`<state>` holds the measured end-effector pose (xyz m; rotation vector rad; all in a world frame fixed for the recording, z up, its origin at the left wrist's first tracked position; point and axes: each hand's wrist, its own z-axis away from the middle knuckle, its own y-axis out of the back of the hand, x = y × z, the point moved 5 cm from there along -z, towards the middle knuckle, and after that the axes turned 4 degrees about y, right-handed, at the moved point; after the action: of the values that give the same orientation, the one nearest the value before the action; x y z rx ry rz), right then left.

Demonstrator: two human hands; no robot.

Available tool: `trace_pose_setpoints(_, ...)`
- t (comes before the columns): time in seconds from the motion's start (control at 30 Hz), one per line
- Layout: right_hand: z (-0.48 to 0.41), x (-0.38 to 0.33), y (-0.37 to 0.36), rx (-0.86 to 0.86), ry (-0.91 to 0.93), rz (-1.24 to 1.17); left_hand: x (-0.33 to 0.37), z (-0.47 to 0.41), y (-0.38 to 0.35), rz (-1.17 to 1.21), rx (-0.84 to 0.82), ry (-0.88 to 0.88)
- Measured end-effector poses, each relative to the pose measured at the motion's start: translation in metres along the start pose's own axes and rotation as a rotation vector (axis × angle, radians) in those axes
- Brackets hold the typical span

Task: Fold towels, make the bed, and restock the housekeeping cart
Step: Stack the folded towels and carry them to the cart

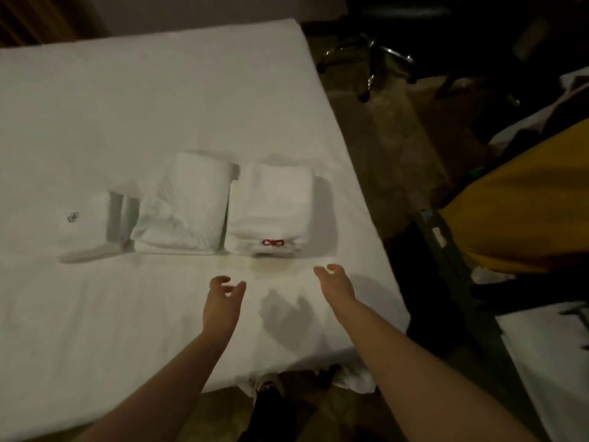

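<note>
My left hand [223, 296] and right hand [335, 280] hover loosely curled and empty. The red-marked towel stack [271, 205] sits just beyond them, with bare sheet [280, 266] between and the bed edge [377, 250] near my right.

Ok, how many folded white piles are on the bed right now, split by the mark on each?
Folded white pile with a red stitched mark: 1
Folded white pile with a small dark mark: 1
Folded white ribbed pile with no mark showing: 1
Total: 3 piles. I cannot tell how many layers each one holds.
</note>
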<state>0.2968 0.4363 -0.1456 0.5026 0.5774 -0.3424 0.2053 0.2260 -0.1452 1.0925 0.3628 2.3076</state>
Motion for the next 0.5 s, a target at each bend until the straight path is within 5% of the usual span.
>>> trace_pose_setpoints(0.27,-0.085,-0.043,-0.050,-0.100,-0.053,-0.390,0.036,-0.104,-0.024,0.379,-0.300,0.039)
trace_pose_setpoints(0.5,-0.081,-0.042,-0.052,-0.242,-0.090,-0.598,0.046,-0.110,-0.043,0.736,-0.258,0.189)
